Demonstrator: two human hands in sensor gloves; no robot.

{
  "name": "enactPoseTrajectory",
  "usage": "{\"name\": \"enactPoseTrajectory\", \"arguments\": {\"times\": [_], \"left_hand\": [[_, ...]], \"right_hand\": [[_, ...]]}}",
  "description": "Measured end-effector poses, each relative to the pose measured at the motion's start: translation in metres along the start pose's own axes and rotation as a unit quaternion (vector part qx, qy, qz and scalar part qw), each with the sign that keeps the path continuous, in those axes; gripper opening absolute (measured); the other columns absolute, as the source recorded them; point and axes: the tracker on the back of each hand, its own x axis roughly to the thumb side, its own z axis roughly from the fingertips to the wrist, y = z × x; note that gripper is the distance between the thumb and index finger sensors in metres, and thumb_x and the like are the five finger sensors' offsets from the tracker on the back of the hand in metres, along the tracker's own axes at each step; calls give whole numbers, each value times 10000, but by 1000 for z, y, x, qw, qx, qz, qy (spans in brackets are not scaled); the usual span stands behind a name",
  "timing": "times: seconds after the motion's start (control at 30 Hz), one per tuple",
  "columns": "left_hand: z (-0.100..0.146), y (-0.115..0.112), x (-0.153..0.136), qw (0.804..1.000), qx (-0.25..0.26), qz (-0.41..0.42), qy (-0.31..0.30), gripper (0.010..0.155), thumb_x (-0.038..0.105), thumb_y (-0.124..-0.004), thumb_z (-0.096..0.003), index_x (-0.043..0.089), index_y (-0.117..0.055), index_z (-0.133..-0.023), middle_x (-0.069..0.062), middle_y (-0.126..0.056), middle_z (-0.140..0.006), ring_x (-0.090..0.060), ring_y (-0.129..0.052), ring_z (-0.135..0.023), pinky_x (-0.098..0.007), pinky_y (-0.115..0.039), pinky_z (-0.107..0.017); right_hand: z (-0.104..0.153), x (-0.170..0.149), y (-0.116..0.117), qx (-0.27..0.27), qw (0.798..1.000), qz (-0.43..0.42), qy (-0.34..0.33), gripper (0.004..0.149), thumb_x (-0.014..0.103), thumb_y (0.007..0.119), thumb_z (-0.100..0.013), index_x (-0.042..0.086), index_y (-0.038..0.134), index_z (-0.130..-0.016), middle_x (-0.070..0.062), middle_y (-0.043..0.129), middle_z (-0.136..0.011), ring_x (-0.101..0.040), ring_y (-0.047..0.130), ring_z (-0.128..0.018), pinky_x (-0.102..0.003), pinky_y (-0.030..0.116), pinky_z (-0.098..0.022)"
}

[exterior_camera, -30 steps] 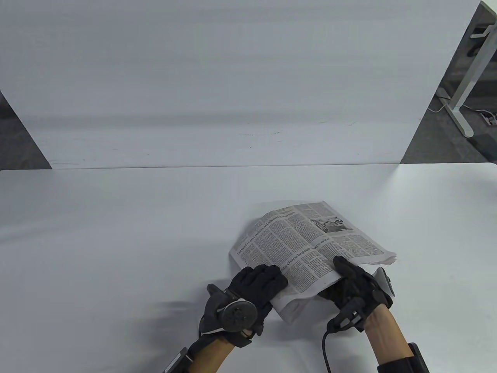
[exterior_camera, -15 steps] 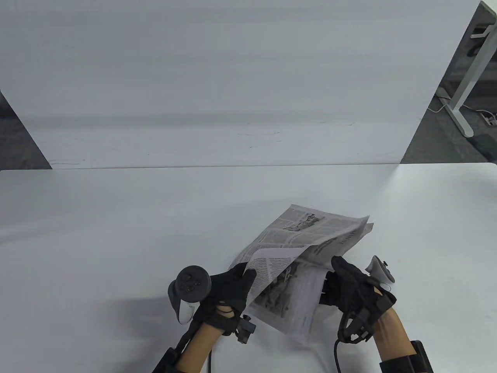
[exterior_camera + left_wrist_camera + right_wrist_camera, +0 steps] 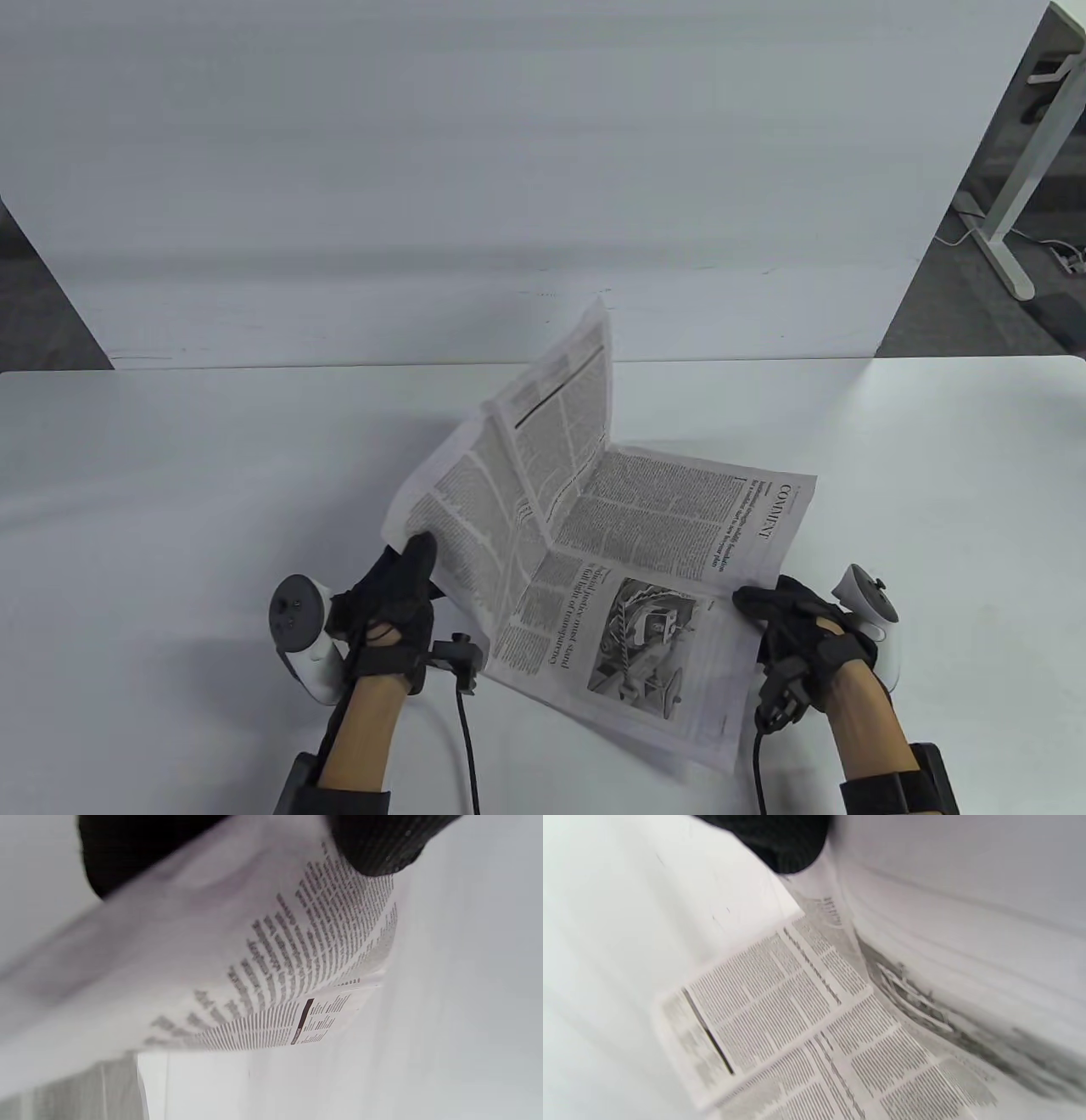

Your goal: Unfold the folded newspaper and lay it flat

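Note:
The newspaper [image 3: 628,543] is partly spread out above the white table [image 3: 170,509], held between both hands. Its left page [image 3: 509,475] stands raised and tilted, and the right page with a photo and the "COMMENT" heading slopes toward me. My left hand [image 3: 407,564] pinches the left page's edge. My right hand [image 3: 759,603] grips the right page's edge. In the left wrist view a gloved fingertip [image 3: 377,844] presses on the printed sheet [image 3: 275,976]. In the right wrist view a black fingertip [image 3: 785,840] sits on the paper [image 3: 806,1018].
A white upright panel [image 3: 509,170] closes off the far side of the table. A table leg [image 3: 1018,170] and cables stand on the floor at the far right. Glove cables [image 3: 465,747] trail off the near edge.
The hands have drawn apart, left hand going left and right hand slightly right. The folded paper has opened out, with its left page swung up.

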Motion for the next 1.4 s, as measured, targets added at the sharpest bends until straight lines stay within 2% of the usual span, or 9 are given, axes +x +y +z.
{"name": "enactPoseTrajectory", "arguments": {"times": [0.13,0.23,0.33,0.47,0.57,0.7,0.83,1.2,1.4], "left_hand": [[-2,35,-9,994,81,-25,63,449,357,-736,-493,154,-840,-880,-175,-989,-796,-373,-1114,-569,-518,-832,-489],[1,59,-17,981,146,-54,117,446,346,-735,-487,150,-847,-872,-169,-1004,-776,-346,-1138,-532,-499,-858,-465],[-1,66,-28,977,142,-44,152,445,336,-739,-485,137,-854,-866,-186,-1009,-766,-352,-1146,-514,-499,-866,-449],[0,65,-27,978,150,-14,147,449,345,-737,-488,139,-848,-872,-188,-998,-777,-362,-1134,-534,-506,-854,-459],[0,63,-26,980,134,0,146,487,387,-730,-496,148,-798,-915,-185,-950,-839,-384,-1091,-616,-517,-821,-507],[0,48,-38,981,86,24,171,558,426,-732,-506,136,-701,-980,-225,-839,-931,-438,-1003,-727,-553,-755,-564],[3,17,-55,979,15,-13,203,627,451,-732,-503,130,-604,-1026,-257,-731,-995,-496,-910,-801,-590,-689,-602],[21,-53,-68,968,-125,6,218,659,444,-679,-527,118,-478,-1064,-272,-667,-1020,-497,-890,-809,-588,-670,-615],[27,-61,-62,974,-104,-25,202,628,368,-644,-521,106,-450,-1057,-254,-710,-993,-468,-933,-775,-572,-700,-598]], "right_hand": [[3,2,-22,-22,999,-26,-8,540,101,739,-448,107,674,-985,-335,745,-961,-536,993,-645,-514,925,-425],[6,2,-38,-28,998,-52,-8,542,78,743,-434,75,691,-974,-341,803,-919,-535,1006,-630,-510,933,-425],[6,1,-44,-17,996,-84,-7,546,67,749,-428,64,696,-972,-351,822,-901,-538,1017,-614,-508,942,-416],[6,2,-39,-7,995,-98,-10,551,68,746,-428,70,686,-976,-344,829,-897,-534,1021,-614,-499,947,-421],[7,4,-34,5,993,-120,-17,551,72,744,-430,81,681,-978,-337,824,-903,-531,1017,-624,-496,946,-428],[6,4,-31,5,991,-133,-24,551,77,742,-432,86,679,-979,-339,814,-911,-531,1012,-635,-496,945,-437],[7,3,-22,4,989,-145,-26,554,82,740,-434,92,668,-983,-331,812,-916,-523,1015,-641,-487,948,-443],[4,0,2,1,990,-138,-28,564,90,727,-441,101,628,-996,-326,784,-932,-518,999,-661,-488,936,-457],[2,-5,20,1,993,-116,-17,576,97,709,-447,86,581,-1008,-333,752,-943,-526,985,-667,-499,923,-458]]}}
